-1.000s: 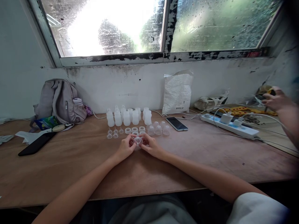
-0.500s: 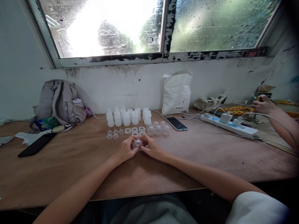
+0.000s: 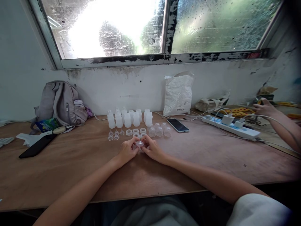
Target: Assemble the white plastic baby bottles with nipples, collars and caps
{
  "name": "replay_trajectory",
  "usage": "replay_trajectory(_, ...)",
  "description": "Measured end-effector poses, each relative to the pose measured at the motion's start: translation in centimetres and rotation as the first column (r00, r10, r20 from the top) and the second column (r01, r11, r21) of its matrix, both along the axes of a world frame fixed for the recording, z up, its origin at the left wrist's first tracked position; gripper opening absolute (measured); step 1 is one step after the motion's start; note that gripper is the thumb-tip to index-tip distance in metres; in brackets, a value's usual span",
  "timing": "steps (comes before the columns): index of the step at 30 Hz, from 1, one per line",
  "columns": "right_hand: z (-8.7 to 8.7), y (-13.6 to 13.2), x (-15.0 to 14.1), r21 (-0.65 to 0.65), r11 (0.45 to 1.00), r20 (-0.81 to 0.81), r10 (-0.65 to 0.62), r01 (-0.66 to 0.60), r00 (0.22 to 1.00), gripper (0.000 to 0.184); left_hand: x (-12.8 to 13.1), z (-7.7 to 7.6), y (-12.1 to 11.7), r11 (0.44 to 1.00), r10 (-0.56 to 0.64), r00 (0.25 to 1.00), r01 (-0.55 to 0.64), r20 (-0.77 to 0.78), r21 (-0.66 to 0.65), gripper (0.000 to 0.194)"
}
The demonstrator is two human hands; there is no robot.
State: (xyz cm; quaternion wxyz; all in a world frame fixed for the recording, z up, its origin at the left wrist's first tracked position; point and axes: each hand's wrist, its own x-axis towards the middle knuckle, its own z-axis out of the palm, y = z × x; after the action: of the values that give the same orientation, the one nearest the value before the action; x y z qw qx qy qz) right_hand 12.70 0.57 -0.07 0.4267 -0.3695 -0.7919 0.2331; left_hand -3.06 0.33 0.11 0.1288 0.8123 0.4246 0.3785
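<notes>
My left hand (image 3: 128, 150) and my right hand (image 3: 152, 149) meet near the table's middle, fingers closed around a clear bottle nipple in a collar ring (image 3: 139, 144). The fingers hide part of it. Just beyond lie several whitish collar rings (image 3: 129, 132) in rows. To their left stand several clear bottle nipples (image 3: 116, 137), and to their right several clear domed caps (image 3: 159, 131). Behind them, small frosted bottles (image 3: 127, 120) stand in rows; a few at the left have clear tops.
A phone (image 3: 178, 125) lies right of the caps, near a white padded bag (image 3: 178, 94) and a power strip (image 3: 231, 126) with cables. At left are a grey backpack (image 3: 60, 102) and a black pouch (image 3: 37, 146). Another person's hand (image 3: 266, 108) is at far right.
The nipple and ring have tilted slightly between my fingers, so the ring shows more edge-on. Both hands stay in nearly the same place.
</notes>
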Motion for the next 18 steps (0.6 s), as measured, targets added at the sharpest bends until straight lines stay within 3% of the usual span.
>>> replay_trajectory(7,-0.28,0.22,0.07,-0.034,0.999,0.002,-0.017,0.017,1.000,0.020,-0.22,-0.22,0.10,0.999,-0.008,1.000,0.008,0.009,-0.037,0.024)
replay_trajectory(18,-0.28,0.30,0.23,0.068,0.998,0.022,-0.018,0.016,1.000,0.015,-0.20,0.29,-0.27,0.998,-0.017,0.999,0.020,0.041,-0.059,0.022)
